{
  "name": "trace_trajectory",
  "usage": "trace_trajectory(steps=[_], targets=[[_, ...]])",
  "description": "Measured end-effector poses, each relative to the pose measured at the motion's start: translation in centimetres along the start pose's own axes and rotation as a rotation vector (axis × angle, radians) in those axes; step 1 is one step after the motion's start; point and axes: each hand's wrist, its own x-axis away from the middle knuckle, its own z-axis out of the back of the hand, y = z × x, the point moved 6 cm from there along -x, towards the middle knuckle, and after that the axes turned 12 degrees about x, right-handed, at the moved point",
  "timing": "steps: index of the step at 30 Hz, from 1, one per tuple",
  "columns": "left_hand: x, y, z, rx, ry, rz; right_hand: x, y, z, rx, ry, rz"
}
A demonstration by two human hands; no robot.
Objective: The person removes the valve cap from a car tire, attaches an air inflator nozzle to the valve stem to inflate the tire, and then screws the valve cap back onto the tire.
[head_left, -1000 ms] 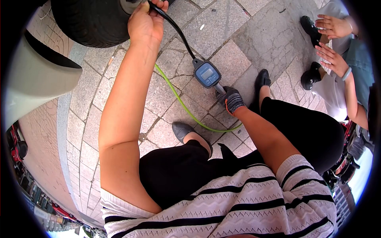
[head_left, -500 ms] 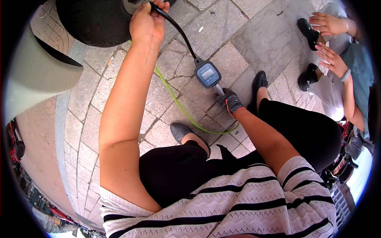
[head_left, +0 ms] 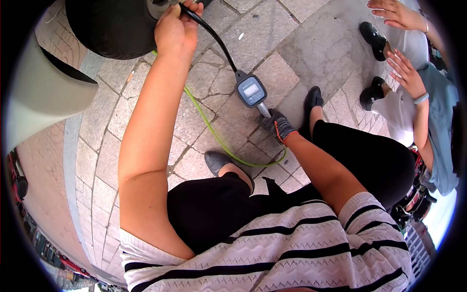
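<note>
My bare left hand [head_left: 178,30] is closed round the end of a black hose [head_left: 212,32], right beside the wheel's hub; its fingertips are partly cut off by the frame's top edge. The hose runs down to a digital gauge [head_left: 251,90] with a small lit display. My right hand [head_left: 278,126], in a grey glove with an orange edge, is wrapped round the gauge's metal handle [head_left: 263,110]. A green hose [head_left: 214,131] curves over the paving behind my left forearm and ends from view near my right wrist.
A black tyre [head_left: 112,29] stands at the top left, with a pale vehicle panel [head_left: 48,102] below it. Another person's hands [head_left: 407,78] and dark shoes [head_left: 372,41] are at the right. My own shoes [head_left: 217,162] rest on the stone paving [head_left: 102,160].
The other person's hands have moved apart, the upper one going up. The gauge and my gloved hand have shifted slightly left in view. Both my hands keep their hold.
</note>
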Motion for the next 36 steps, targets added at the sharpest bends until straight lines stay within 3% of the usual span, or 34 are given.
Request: trace_trajectory(steps=[2,5,14,20,36], targets=[[-0.5,-0.1,0.2,-0.002,0.012,0.009,0.0,0.4,0.4,-0.051,0.029,-0.014],[0.8,-0.2,-0.8,-0.044,0.05,-0.032,0.9,-1.5,1.2,0.194,0.047,-0.064],[-0.9,0.0,0.4,-0.005,-0.016,0.026,3.1,-4.2,1.3,0.408,0.145,-0.111],[-0.3,0.0,0.0,-0.004,-0.04,0.029,3.2,-4.1,0.9,0.389,0.235,-0.11],[0.5,0.0,-0.7,-0.05,-0.038,-0.029,1.8,-2.4,0.4,0.357,0.195,-0.07]])
